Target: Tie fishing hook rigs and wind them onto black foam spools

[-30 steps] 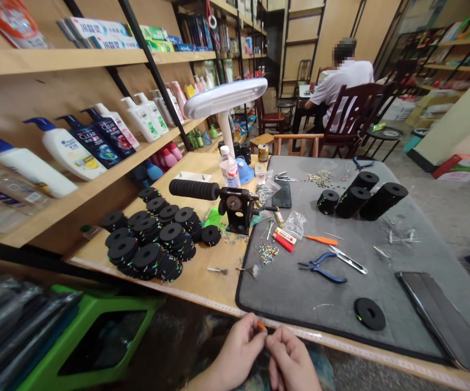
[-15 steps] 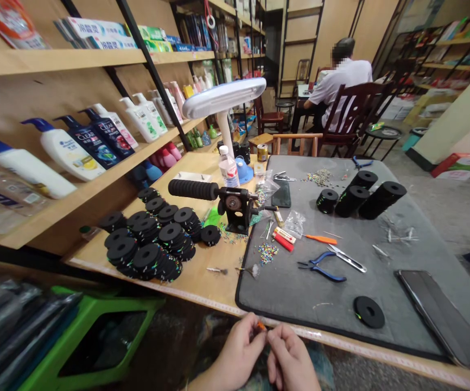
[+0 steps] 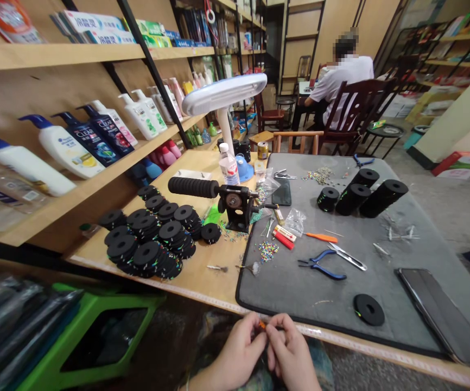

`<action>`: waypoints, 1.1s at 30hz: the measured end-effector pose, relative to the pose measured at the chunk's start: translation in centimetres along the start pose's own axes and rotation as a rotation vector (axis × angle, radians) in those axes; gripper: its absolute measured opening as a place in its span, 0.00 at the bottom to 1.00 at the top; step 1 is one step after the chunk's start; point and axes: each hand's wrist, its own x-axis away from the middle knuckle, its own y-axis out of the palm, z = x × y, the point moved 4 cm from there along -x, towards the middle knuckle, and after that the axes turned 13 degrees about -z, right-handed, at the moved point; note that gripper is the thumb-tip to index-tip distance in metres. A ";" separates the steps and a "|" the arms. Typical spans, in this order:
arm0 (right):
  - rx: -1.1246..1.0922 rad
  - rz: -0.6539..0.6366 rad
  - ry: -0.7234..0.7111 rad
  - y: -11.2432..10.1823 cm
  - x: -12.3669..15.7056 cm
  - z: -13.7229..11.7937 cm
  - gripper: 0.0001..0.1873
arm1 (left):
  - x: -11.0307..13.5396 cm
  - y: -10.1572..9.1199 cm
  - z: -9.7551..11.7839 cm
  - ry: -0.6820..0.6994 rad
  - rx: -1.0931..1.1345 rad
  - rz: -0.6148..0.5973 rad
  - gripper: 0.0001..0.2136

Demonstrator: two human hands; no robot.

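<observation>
Just off the table's front edge, my left hand [image 3: 239, 347] and my right hand [image 3: 287, 347] meet at the fingertips, both with fingers closed. A small orange piece [image 3: 262, 325] shows at the fingertips of my left hand; its kind is too small to tell. The right thumb and forefinger pinch close beside it, and what they hold is hidden. On the grey mat [image 3: 284, 293] beyond lie a black foam spool [image 3: 368, 309], blue-handled pliers [image 3: 324, 264], thread snips [image 3: 348, 256], a red lighter [image 3: 284, 239] and a heap of coloured beads [image 3: 268, 250].
Stacked black foam spools [image 3: 149, 255] crowd the table's left side. A winding device [image 3: 237, 209] stands mid-table beneath a white lamp [image 3: 224, 92]. More foam rolls [image 3: 383, 198] stand on the mat's right, a dark phone [image 3: 438, 315] nearer. A person [image 3: 349, 81] sits behind.
The fingers of my right hand have shifted slightly at the pinch. Both hands stay together at the table's edge, and the things on the table lie as before.
</observation>
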 end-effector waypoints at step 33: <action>-0.260 0.062 0.015 -1.0 0.0 0.1 0.27 | -0.4 -0.3 -1.2 0.007 0.109 0.064 0.12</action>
